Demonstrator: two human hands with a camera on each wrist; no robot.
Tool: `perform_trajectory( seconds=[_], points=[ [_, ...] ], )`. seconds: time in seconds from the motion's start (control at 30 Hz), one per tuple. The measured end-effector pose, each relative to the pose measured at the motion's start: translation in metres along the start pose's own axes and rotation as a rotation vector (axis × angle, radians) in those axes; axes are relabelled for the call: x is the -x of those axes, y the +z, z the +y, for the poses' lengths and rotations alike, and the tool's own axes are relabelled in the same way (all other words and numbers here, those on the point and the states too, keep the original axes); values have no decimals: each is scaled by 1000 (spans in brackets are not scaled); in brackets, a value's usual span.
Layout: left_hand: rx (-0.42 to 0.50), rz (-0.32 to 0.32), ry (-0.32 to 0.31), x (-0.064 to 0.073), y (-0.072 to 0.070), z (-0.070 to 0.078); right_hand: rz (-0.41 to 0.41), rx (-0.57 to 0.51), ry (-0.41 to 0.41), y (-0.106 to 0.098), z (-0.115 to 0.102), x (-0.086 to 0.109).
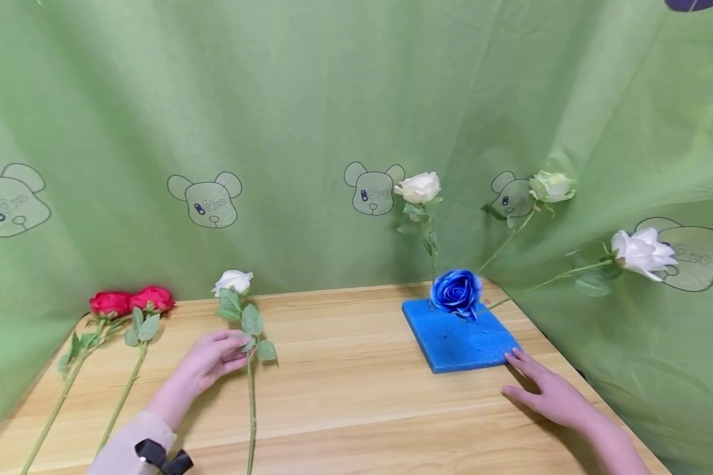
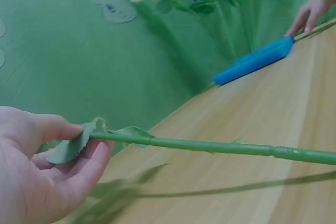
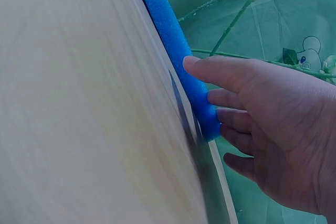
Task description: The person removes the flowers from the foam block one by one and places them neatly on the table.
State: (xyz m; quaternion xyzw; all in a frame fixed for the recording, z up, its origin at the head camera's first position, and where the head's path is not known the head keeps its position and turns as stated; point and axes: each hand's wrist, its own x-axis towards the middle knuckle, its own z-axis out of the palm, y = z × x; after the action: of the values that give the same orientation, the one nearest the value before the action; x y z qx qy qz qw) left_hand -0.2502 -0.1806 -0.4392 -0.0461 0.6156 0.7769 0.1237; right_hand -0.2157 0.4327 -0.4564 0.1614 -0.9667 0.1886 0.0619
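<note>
My left hand (image 1: 214,359) pinches the stem of a white rose (image 1: 234,282) between thumb and fingers, just by its green leaves. In the left wrist view the stem (image 2: 210,146) stretches away to the right, its shadow falling on the wood below. At the near right corner of a blue foam board (image 1: 463,340), my right hand (image 1: 555,396) lies with fingers extended, fingertips right at the edge. The right wrist view has that hand (image 3: 278,124) beside the foam's side. A blue rose (image 1: 457,294) and white roses (image 1: 418,188) stand in the foam, some leaning right.
Two red roses (image 1: 110,304) with long stems lie at the left of the wooden table (image 1: 344,389). A pale green-white rose (image 1: 551,187) and a white rose (image 1: 643,253) lean out over the right side. Green curtain (image 1: 309,99) surrounds the table's back and sides.
</note>
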Motion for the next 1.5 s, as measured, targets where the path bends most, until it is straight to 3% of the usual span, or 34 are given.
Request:
perform_trajectory(
  seconds=[0.4,0.83,0.97,1.17,1.5],
  points=[
    [17,11,-69,1,-40,1,15,18,-11,1,-2,0],
    [60,44,-102,19,-76,14,3,12,6,-2,-1,0],
    [81,29,-119,23,-83,18,2,8,3,-1,1,0],
    [205,16,-144,27,-87,19,2,5,0,1,3,0],
    [327,82,-162,33,-91,16,6,2,1,2,3,0]
  ],
)
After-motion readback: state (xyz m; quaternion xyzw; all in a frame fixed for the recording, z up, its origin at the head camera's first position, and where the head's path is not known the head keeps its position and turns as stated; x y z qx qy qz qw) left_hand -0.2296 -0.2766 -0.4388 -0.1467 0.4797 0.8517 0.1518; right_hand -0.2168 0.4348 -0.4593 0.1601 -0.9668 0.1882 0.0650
